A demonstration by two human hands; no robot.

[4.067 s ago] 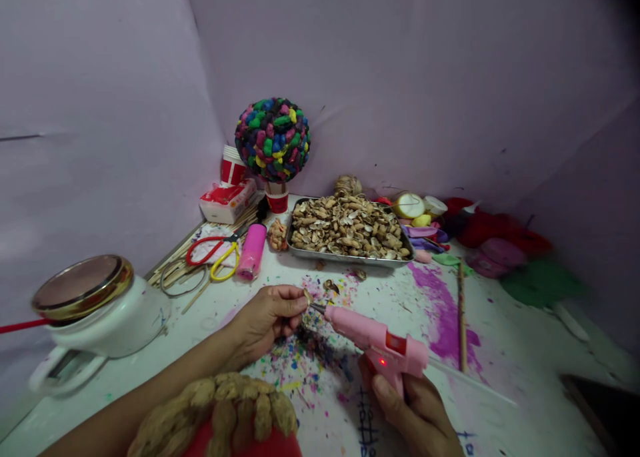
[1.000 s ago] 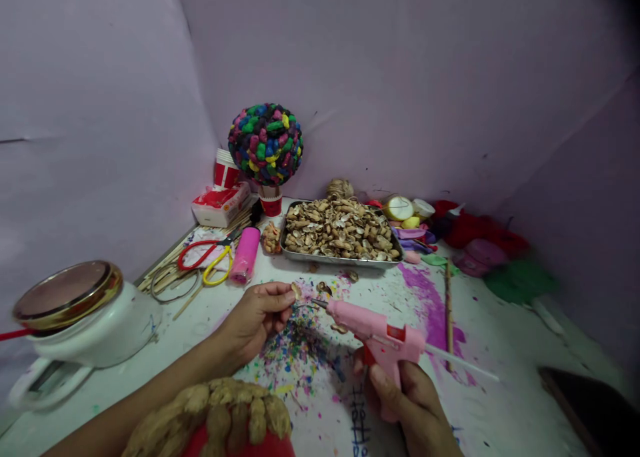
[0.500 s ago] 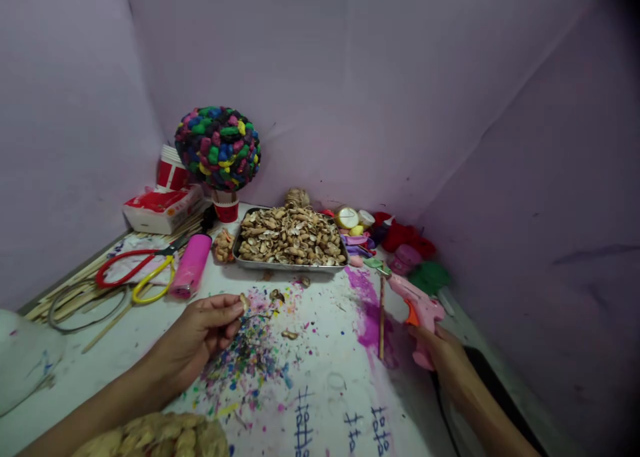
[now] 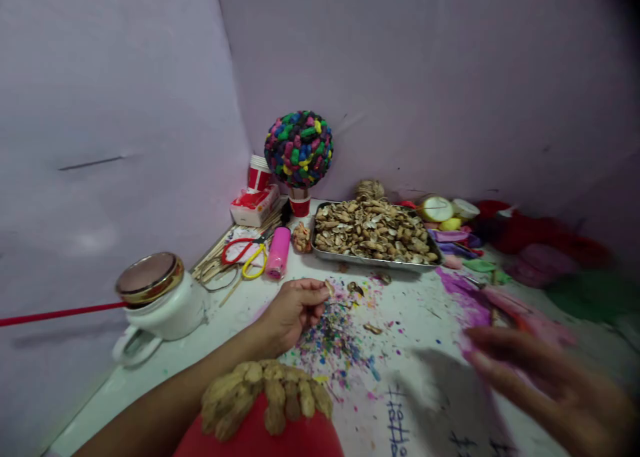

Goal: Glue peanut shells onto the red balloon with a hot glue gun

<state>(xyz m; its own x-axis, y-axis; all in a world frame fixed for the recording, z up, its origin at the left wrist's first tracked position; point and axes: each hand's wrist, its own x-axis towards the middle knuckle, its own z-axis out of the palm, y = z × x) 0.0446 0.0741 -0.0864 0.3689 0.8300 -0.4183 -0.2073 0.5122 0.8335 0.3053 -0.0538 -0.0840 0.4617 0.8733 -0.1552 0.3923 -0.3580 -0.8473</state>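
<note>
My left hand (image 4: 295, 307) rests on the paint-speckled table and pinches a small peanut shell piece (image 4: 329, 287) between thumb and fingertips. My right hand (image 4: 545, 380) hovers low at the right, smeared by motion, its fingers stretched apart with nothing in them. Just beyond it a pink glue gun (image 4: 523, 315) lies blurred on the table by the purple stain. A red ball partly covered with glued peanut shells (image 4: 270, 403) sits right below me, under my left forearm.
A metal tray (image 4: 370, 261) heaped with peanut shells stands behind. A ball of coloured shells (image 4: 299, 149) on a red cup, scissors (image 4: 245, 253), a pink cylinder (image 4: 278, 251) and a white gold-lidded mug (image 4: 155, 297) are at the left. Coloured clutter fills the right corner.
My right hand carried the glue gun off to the right, let go of it there and now comes back empty. My left hand kept holding the shell piece.
</note>
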